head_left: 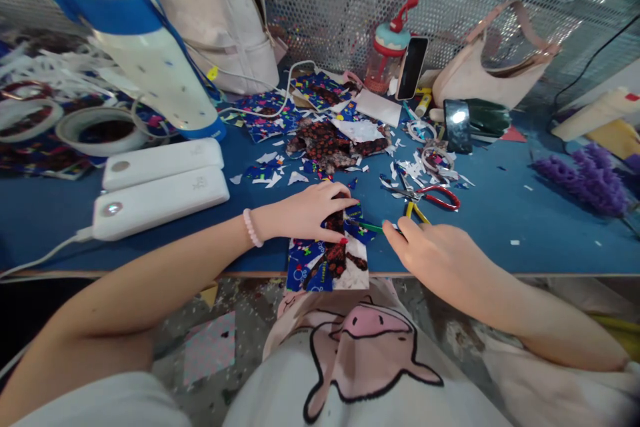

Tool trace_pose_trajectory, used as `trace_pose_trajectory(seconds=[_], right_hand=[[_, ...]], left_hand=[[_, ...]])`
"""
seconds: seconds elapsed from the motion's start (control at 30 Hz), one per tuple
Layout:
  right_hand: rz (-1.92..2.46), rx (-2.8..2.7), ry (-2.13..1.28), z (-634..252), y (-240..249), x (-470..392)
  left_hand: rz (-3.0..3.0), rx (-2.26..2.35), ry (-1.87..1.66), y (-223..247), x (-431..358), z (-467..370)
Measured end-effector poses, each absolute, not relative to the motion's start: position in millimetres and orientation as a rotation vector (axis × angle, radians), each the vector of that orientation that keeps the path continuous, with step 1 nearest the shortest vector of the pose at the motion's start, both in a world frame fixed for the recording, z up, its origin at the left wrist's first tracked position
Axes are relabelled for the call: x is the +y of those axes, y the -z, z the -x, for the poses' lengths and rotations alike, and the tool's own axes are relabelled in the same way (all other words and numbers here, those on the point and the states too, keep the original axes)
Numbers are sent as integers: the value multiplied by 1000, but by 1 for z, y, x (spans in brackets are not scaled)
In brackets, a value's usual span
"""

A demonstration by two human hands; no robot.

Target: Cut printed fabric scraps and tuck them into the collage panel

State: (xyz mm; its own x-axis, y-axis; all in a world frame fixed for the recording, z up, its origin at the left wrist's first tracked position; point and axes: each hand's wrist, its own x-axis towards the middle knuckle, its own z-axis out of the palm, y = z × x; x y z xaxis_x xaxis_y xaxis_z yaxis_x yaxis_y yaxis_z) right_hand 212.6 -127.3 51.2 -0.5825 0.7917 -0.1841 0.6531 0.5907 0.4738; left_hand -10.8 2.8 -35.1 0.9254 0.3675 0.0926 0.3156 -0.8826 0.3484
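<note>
My left hand (pixel 317 210), with a pink bead bracelet on the wrist, lies with fingers spread over a patterned sheet (pixel 307 267) at the table's front edge. This sheet is blue with coloured figures, has dark red-and-black patches and a whitish corner, and hangs slightly over the edge. In my right hand (pixel 440 250) is a thin green tool (pixel 371 227), pinched between the fingers. Its tip reaches the sheet's right side, close to my left fingertips; the kind of tool is too small to tell. Just beyond my right hand lie red-handled pliers (pixel 440 197) and a yellow-handled tool (pixel 417 212).
Blue and white scraps (pixel 270 170) and a dark patterned piece (pixel 325 143) cover the middle. Two white devices (pixel 160 193), tape rolls (pixel 97 130) and a large bottle (pixel 145 57) stand left. Behind are a phone (pixel 413 70), a cup (pixel 385 57) and a handbag (pixel 480 77); purple flowers (pixel 590 180) lie right.
</note>
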Motion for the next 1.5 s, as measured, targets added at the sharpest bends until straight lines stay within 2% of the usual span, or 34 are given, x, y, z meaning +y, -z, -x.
trace_pose_trajectory(seconds=[0.3, 0.57, 0.7, 0.8, 0.9, 1.03, 1.17, 1.3, 1.5], right_hand=[[-1203, 2611, -498, -246, -50, -132], [-1913, 2426, -538, -314, -16, -109], [-2030, 2381, -526, -332, 4, -95], [-2072, 2338, -651, -330, 14, -90], [-1944, 2568, -636, -308, 18, -95], [-1279, 3035, -231, -263, 17, -115], [-1135, 3127, -45, -233, 20, -133], [-1183, 3189, -84, -230, 30, -145], [-1210, 3381, -445, -232, 32, -156]], left_hand=[[-2718, 523, -236, 35, 4, 12], [-2665, 541, -248, 32, 3, 11], [-2610, 564, -262, 29, 2, 10], [-2583, 567, -263, 30, 2, 11], [-2562, 554, -285, 32, 4, 11], [-2551, 501, -343, 36, 6, 12], [-2553, 415, -403, 39, 6, 12], [-2581, 413, -458, 39, 5, 12], [-2528, 542, -539, 33, 3, 10]])
